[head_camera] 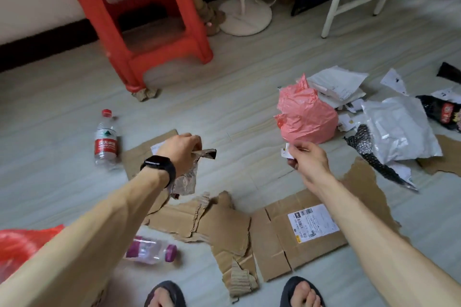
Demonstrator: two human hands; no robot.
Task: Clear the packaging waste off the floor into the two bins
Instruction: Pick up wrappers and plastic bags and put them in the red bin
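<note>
Both arms stretched out over the floor, hands up and pinching

Left hand point(180, 151) (black band on that wrist) is curled shut with knuckles up; right hand point(308, 157) pinches with thumb and fingertips, forearms bare, sandalled feet below.

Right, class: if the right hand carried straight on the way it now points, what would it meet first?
Probably the pink plastic bag. The right hand, pinching a small white paper scrap, points up and slightly left in the picture, toward the bag's near edge. Depth is unclear, since the hand seems raised above the floor.
</note>
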